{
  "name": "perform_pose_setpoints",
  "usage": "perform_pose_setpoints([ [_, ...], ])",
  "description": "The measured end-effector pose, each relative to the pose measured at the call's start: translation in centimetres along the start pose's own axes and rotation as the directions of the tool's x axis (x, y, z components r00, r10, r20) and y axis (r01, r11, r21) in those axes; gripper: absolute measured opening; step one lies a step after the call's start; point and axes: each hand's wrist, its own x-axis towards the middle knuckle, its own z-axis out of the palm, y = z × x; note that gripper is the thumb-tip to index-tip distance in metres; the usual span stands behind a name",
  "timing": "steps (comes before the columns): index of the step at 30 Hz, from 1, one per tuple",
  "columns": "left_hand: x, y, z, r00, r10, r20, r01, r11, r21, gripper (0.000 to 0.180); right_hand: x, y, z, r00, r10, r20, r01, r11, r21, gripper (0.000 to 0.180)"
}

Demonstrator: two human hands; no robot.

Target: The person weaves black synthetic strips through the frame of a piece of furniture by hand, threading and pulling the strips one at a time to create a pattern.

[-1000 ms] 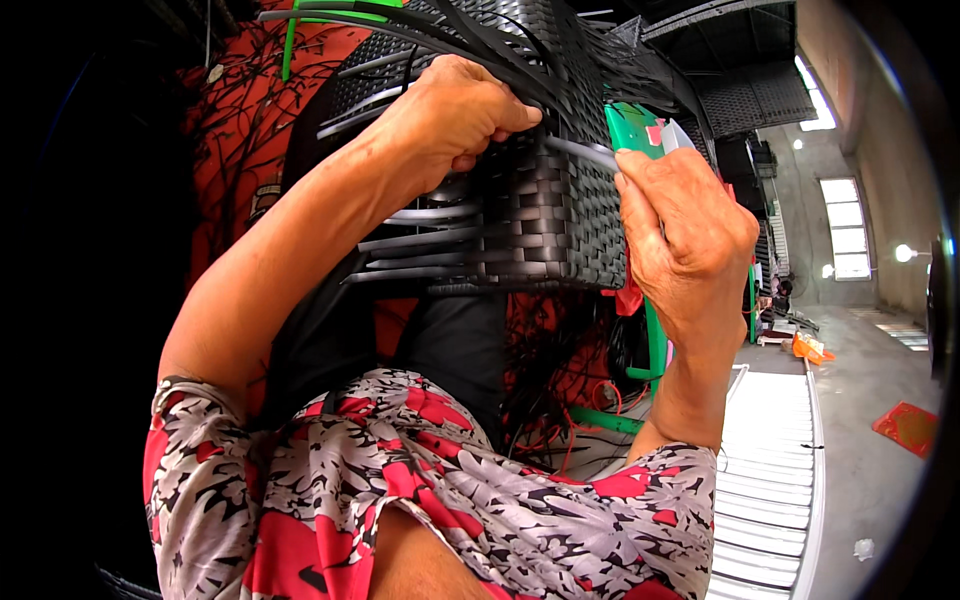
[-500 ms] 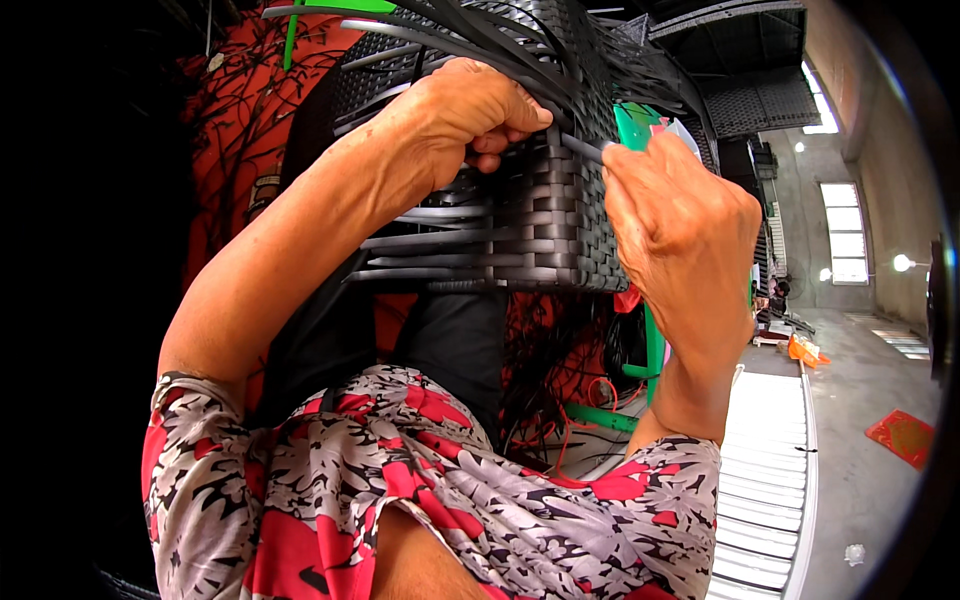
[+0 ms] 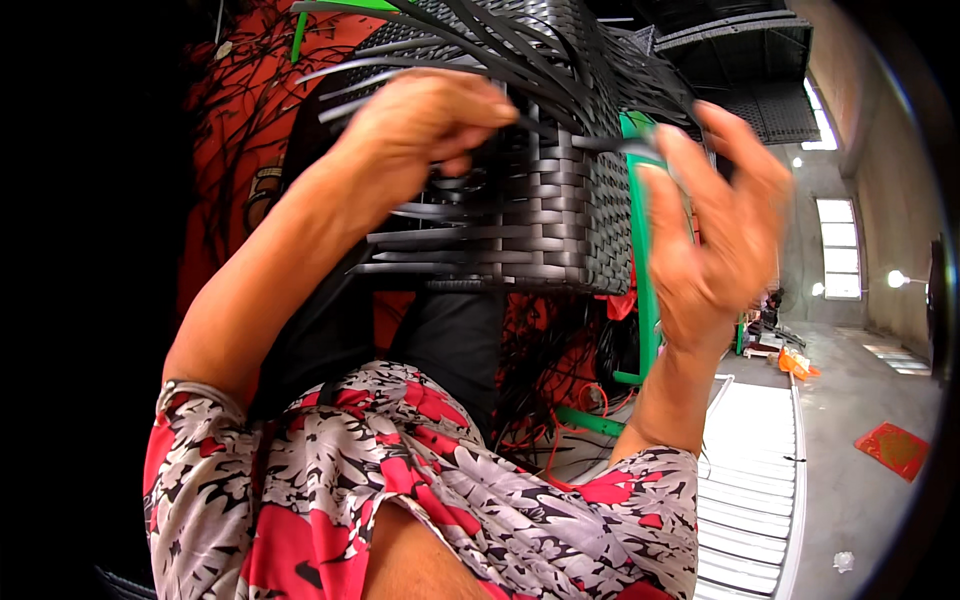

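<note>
A dark grey woven piece of flat plastic strips stands in front of me, its loose strip ends fanning out to the left and top. At its left, my left hand is closed in a pinch on a dark plastic strip that runs into the weave. To the right, my right hand is blurred, with thumb and fingers spread apart. Another strip end sticks out of the woven corner toward these fingers; whether it touches them I cannot tell.
Green frame bars stand right of the weave. Scraps of strip litter the red floor covering. More dark woven pieces stand behind at upper right. A white slatted panel and a red mat lie at right.
My right hand has moved right, away from the woven corner, and its fingers have opened. The left hand has shifted slightly left and down, still pinching.
</note>
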Motion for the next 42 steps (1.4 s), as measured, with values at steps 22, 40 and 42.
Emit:
perform_pose_setpoints([
  [22,-4.2,-3.5,-2.0,0.8,0.583,-0.143,-0.447,0.737,0.507,0.009,0.9,-2.1,6.6,0.804,-0.099,0.587,0.098,0.995,0.033,0.014],
  [40,3.3,-4.9,0.9,0.908,0.405,-0.111,-0.203,0.655,0.728,0.028,1.9,-3.9,4.3,0.973,0.018,0.23,-0.127,0.873,0.47,0.024],
  [42,3.2,-5.3,0.7,0.872,0.473,-0.131,-0.297,0.721,0.626,0.024,1.4,-3.8,3.7,0.971,-0.049,0.235,-0.037,0.937,0.348,0.026],
])
